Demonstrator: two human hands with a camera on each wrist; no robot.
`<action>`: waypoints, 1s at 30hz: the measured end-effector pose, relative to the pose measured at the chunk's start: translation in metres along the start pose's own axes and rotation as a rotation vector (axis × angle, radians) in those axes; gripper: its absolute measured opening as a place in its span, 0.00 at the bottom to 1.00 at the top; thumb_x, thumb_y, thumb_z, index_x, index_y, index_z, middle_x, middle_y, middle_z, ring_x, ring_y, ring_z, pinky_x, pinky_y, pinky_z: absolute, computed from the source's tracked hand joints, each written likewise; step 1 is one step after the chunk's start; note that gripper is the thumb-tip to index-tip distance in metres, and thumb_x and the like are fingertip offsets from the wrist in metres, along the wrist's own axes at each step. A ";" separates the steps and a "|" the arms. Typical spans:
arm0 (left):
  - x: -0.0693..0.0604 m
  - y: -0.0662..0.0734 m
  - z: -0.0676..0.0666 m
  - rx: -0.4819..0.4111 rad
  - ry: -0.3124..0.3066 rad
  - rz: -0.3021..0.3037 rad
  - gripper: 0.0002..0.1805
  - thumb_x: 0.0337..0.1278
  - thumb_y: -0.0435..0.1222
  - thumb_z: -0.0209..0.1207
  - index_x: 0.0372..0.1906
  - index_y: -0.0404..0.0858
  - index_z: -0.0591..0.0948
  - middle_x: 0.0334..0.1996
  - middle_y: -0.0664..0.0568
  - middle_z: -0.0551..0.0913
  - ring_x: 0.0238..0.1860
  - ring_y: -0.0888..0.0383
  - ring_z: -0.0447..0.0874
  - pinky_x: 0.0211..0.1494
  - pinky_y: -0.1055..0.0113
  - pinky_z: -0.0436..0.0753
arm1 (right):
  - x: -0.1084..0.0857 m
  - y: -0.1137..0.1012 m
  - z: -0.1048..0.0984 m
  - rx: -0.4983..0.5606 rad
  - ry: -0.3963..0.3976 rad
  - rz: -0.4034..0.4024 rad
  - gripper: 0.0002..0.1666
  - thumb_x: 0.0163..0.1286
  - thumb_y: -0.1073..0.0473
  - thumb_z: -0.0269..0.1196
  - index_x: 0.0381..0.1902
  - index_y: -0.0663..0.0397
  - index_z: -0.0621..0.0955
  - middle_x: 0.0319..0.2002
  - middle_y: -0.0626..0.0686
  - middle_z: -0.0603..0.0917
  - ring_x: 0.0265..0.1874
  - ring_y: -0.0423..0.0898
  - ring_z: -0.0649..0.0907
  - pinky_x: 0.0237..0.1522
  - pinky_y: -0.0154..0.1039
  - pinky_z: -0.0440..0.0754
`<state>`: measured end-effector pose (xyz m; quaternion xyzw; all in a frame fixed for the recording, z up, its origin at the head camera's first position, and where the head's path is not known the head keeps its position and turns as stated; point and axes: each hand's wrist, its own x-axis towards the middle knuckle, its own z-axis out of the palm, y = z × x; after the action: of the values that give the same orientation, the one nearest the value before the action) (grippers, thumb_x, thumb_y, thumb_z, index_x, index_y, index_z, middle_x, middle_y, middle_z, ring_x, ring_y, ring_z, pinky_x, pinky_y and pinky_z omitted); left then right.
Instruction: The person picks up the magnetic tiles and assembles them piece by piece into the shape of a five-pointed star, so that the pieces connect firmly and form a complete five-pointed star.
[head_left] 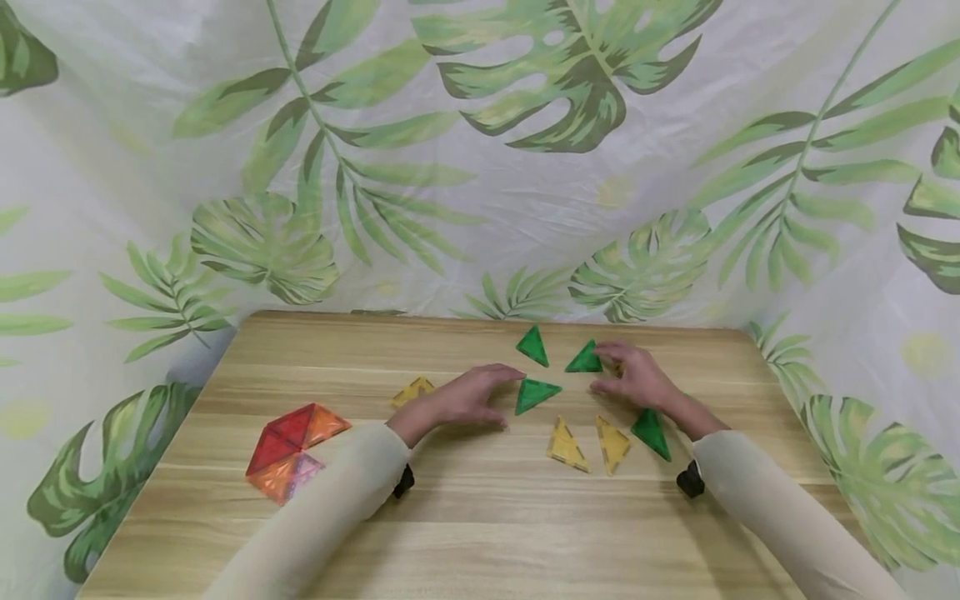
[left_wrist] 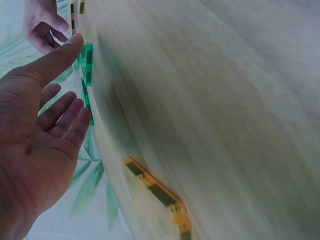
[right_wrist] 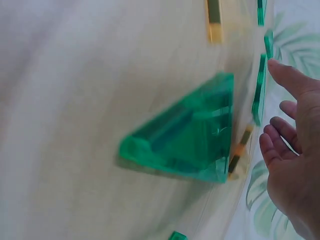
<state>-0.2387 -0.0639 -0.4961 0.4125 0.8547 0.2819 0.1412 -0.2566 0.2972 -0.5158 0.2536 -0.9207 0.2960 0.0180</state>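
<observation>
My left hand (head_left: 467,397) hovers over the table with loosely spread fingers, its fingertips beside a green triangular tile (head_left: 536,395). Whether they touch it cannot be told. Fingers relaxed, my right hand (head_left: 639,380) is at the right edge of another green triangular tile (head_left: 584,357); contact there is unclear too. A third green triangle (head_left: 533,346) lies farther back. Below the right wrist is a fourth, large in the right wrist view, a green triangle (right_wrist: 187,135). Two yellow triangles (head_left: 567,445) lie in front, between the hands. The right hand partly hides another yellow tile (right_wrist: 241,151).
Beside the left wrist lies a yellow tile (head_left: 412,391), partly covered. At the left, red and orange tiles (head_left: 288,440) and a pale purple tile (head_left: 306,469) form a fan, partly behind the left sleeve. A leaf-patterned cloth (head_left: 525,208) hangs behind the wooden table (head_left: 495,533).
</observation>
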 end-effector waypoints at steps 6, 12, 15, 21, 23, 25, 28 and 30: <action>0.009 -0.001 0.002 0.010 -0.025 0.024 0.44 0.57 0.33 0.77 0.77 0.30 0.69 0.75 0.39 0.73 0.77 0.43 0.68 0.81 0.52 0.66 | 0.009 0.009 -0.005 0.030 -0.047 0.061 0.43 0.61 0.56 0.81 0.69 0.69 0.78 0.70 0.69 0.77 0.70 0.70 0.74 0.69 0.67 0.74; 0.016 -0.006 0.006 0.003 -0.050 0.018 0.44 0.58 0.35 0.77 0.77 0.32 0.70 0.75 0.42 0.73 0.77 0.45 0.68 0.80 0.54 0.67 | 0.015 0.015 -0.007 0.043 -0.091 0.103 0.45 0.61 0.56 0.81 0.72 0.66 0.76 0.72 0.69 0.75 0.73 0.69 0.71 0.71 0.67 0.71; 0.019 -0.008 0.009 -0.009 -0.057 0.016 0.43 0.59 0.34 0.77 0.77 0.32 0.70 0.75 0.43 0.74 0.77 0.47 0.69 0.80 0.54 0.68 | 0.018 0.018 -0.008 0.044 -0.109 0.111 0.45 0.61 0.56 0.81 0.72 0.66 0.76 0.72 0.68 0.75 0.73 0.68 0.71 0.73 0.66 0.69; 0.024 -0.007 0.010 -0.024 -0.054 0.006 0.40 0.59 0.34 0.76 0.75 0.32 0.73 0.73 0.43 0.75 0.76 0.47 0.71 0.79 0.55 0.70 | 0.026 0.021 -0.006 0.051 -0.132 0.104 0.42 0.63 0.57 0.80 0.71 0.67 0.77 0.72 0.67 0.76 0.74 0.68 0.71 0.74 0.64 0.68; 0.025 -0.008 0.010 -0.025 -0.053 0.001 0.39 0.59 0.34 0.76 0.74 0.32 0.73 0.73 0.43 0.76 0.75 0.48 0.72 0.78 0.56 0.71 | 0.028 0.021 -0.005 0.048 -0.134 0.097 0.41 0.63 0.57 0.79 0.70 0.68 0.77 0.71 0.66 0.77 0.73 0.68 0.71 0.74 0.64 0.68; 0.026 -0.009 0.010 -0.022 -0.050 -0.001 0.39 0.59 0.34 0.76 0.74 0.32 0.74 0.72 0.43 0.77 0.74 0.48 0.73 0.78 0.57 0.71 | 0.028 0.022 -0.006 0.050 -0.133 0.099 0.41 0.64 0.58 0.79 0.70 0.68 0.78 0.71 0.66 0.77 0.73 0.67 0.71 0.74 0.64 0.69; 0.028 -0.010 0.011 -0.012 -0.045 -0.004 0.38 0.60 0.34 0.76 0.73 0.32 0.75 0.72 0.44 0.78 0.73 0.49 0.74 0.77 0.58 0.72 | 0.029 0.023 -0.006 0.059 -0.134 0.106 0.40 0.64 0.59 0.79 0.70 0.67 0.78 0.71 0.65 0.78 0.74 0.66 0.72 0.74 0.63 0.69; 0.028 -0.011 0.011 -0.006 -0.042 -0.006 0.37 0.60 0.34 0.76 0.73 0.32 0.75 0.71 0.44 0.78 0.73 0.50 0.75 0.76 0.59 0.73 | 0.029 0.024 -0.005 0.075 -0.135 0.113 0.39 0.64 0.59 0.79 0.70 0.67 0.78 0.71 0.65 0.78 0.74 0.66 0.72 0.74 0.63 0.69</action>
<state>-0.2578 -0.0429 -0.5117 0.4154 0.8518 0.2754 0.1614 -0.2938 0.3030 -0.5189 0.2212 -0.9209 0.3132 -0.0702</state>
